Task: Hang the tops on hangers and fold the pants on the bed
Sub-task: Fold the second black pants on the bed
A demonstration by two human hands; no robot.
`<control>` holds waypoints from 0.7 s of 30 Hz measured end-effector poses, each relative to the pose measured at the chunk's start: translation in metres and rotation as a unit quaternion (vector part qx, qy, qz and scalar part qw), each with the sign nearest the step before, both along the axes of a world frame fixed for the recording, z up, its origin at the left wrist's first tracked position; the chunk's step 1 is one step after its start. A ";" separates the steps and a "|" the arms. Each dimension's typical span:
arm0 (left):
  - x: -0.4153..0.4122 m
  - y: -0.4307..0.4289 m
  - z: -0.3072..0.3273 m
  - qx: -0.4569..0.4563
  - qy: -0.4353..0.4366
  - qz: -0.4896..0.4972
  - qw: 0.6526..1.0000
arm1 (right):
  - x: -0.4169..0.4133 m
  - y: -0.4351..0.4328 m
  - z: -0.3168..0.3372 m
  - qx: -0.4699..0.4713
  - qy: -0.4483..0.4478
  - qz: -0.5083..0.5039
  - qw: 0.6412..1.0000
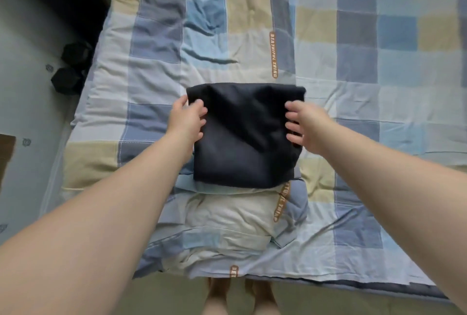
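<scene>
Touching folded pants [245,137], loosely spread fingers [294,138]

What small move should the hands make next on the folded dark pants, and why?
Probably smooth the top once and let go: the pants already lie folded into a square on the quilt, with the left hand and right hand at its side edges.

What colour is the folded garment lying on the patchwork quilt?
Dark navy, nearly black: the folded garment, best seen in the head view.
</scene>
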State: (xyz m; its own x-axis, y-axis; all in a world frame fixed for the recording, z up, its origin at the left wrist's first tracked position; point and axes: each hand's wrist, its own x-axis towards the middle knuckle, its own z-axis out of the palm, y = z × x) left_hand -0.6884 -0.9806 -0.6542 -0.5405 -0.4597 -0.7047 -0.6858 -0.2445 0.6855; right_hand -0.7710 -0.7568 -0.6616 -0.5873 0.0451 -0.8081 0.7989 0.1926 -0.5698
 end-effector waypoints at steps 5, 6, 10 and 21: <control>0.028 0.013 -0.081 -0.157 -0.097 -0.191 0.964 | 0.029 0.016 -0.088 0.132 0.050 0.243 0.960; 0.030 0.014 -0.093 -0.153 -0.108 -0.179 0.966 | 0.033 0.021 -0.104 0.140 0.044 0.235 0.961; 0.016 0.009 -0.125 -0.062 -0.145 -0.086 0.984 | 0.041 0.032 -0.145 0.086 0.011 0.130 0.988; 0.021 0.014 -0.136 -0.145 -0.149 -0.143 0.968 | 0.058 0.032 -0.151 0.069 0.069 0.064 0.993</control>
